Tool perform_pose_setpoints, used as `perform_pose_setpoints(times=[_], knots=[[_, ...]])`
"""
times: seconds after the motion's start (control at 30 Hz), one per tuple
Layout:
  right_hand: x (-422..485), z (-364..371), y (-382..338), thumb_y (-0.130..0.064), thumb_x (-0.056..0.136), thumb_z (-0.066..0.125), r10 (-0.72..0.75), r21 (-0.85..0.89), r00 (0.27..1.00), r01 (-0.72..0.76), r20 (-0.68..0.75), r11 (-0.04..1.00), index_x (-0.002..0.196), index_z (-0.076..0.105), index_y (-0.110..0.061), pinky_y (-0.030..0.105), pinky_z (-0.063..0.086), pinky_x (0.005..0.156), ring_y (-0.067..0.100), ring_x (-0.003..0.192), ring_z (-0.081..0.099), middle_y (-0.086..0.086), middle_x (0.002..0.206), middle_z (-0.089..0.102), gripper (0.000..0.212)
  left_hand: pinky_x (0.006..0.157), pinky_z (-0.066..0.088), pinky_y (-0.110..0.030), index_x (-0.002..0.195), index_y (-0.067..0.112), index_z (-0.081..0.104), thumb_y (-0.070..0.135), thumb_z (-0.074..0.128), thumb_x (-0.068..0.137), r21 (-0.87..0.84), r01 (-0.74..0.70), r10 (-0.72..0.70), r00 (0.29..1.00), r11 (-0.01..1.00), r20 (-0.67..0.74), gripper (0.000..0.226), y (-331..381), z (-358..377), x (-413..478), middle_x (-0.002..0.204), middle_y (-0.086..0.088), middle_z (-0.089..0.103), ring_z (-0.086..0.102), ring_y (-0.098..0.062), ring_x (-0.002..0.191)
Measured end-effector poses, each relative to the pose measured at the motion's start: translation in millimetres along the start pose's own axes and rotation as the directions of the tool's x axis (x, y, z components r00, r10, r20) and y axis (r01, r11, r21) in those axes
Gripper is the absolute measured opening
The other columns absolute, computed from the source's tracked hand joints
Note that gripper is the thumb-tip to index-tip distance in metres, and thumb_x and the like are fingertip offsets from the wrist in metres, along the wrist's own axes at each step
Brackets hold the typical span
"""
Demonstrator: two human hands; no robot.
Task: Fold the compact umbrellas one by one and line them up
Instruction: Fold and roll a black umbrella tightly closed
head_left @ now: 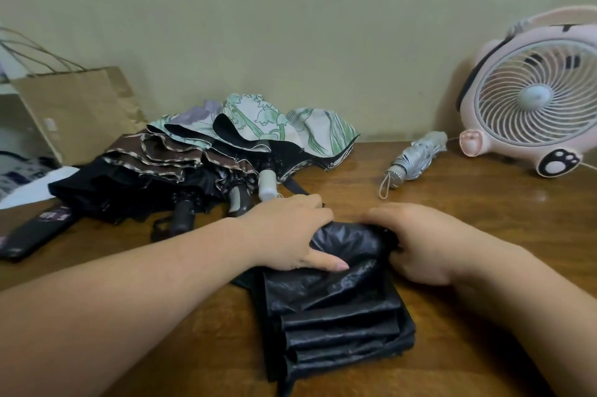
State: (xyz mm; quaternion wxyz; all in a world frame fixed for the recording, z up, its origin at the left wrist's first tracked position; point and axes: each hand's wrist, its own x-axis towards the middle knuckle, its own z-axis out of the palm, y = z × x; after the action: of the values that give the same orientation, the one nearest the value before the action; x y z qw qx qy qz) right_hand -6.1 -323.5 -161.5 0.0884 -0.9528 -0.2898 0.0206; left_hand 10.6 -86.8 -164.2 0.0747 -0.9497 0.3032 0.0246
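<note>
- Your left grip (290,232) is clamped on the black umbrella (339,316). The fingers curl over its far edge and the thumb lies flat on the fabric.
- Your right grip (416,244) is clamped on that same far end, from the side nearer the fan (533,96). Its fingertips are hidden in the cloth.
- The black umbrella lies on the bench (484,202), left of the fan and much nearer you. Its far end sits under both grips, and its stacked pleats run from them toward you.
- The step in hand looks like gathering the pleats before wrapping.
- Pin the folds with the left thumb while the right grip winds the cloth one way round the shaft.
- The fabric looks slick and will likely slip, so hold it taut and keep the near pleats stacked evenly.
- A silver umbrella (416,157), seemingly folded already, lies just left of the fan. The black one probably belongs in line beside it.
- A pile (200,157) of unfolded umbrellas lies well left of the fan, so most of the task remains.
</note>
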Motion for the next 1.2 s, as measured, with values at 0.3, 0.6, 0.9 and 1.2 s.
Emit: perform_pose_setpoints(times=[0.3, 0.6, 0.9, 1.2], knots=[[-5, -5, 12, -0.007, 0.075, 0.068, 0.043, 0.355, 0.999, -0.028, -0.034, 0.934, 0.087, 0.070, -0.030, 0.032, 0.056, 0.073, 0.005, 0.075, 0.066, -0.014, 0.081, 0.071, 0.026, 0.081, 0.050, -0.042, 0.088, 0.027, 0.051, 0.099, 0.052, 0.060, -0.060, 0.069, -0.062, 0.992, 0.996, 0.109, 0.078, 24, -28, -3, 0.087, 0.011, 0.060, 0.058, -0.013, 0.082], [-24, -20, 14, -0.001, 0.074, 0.073, -0.004, 0.443, 0.992, 0.058, -0.123, 0.895, 0.082, 0.072, -0.024, 0.033, 0.057, 0.062, 0.009, 0.066, 0.068, -0.008, 0.077, 0.072, 0.025, 0.089, 0.059, -0.034, 0.105, 0.023, 0.077, 0.063, 0.088, 0.065, -0.157, 0.148, -0.057, 0.878, 0.976, 0.476, 0.058, 36, -71, 18, 0.097, 0.011, 0.077, 0.072, -0.013, 0.090], [-31, -22, 15, -0.014, 0.072, 0.071, 0.019, 0.333, 0.995, 0.016, -0.102, 0.943, 0.089, 0.069, -0.029, 0.039, 0.057, 0.070, 0.007, 0.070, 0.064, -0.012, 0.081, 0.070, 0.023, 0.098, 0.058, -0.045, 0.106, 0.014, 0.079, 0.030, 0.092, 0.074, -0.469, 0.351, -0.031, 0.825, 0.810, 0.565, 0.037, 38, -52, 13, 0.102, -0.002, 0.080, 0.075, -0.025, 0.101], [-40, -32, 9, -0.030, 0.073, 0.069, -0.210, -0.075, 0.913, 0.196, -0.350, 0.978, 0.145, 0.051, -0.032, 0.044, 0.036, 0.115, 0.016, 0.138, 0.044, -0.008, 0.145, 0.052, 0.075, 0.107, 0.049, -0.053, 0.115, 0.005, 0.075, 0.016, 0.082, 0.069, -0.704, 0.555, 0.178, 0.716, 0.442, 0.675, 0.048, 9, -56, 0, 0.117, -0.021, 0.072, 0.068, -0.038, 0.110]])
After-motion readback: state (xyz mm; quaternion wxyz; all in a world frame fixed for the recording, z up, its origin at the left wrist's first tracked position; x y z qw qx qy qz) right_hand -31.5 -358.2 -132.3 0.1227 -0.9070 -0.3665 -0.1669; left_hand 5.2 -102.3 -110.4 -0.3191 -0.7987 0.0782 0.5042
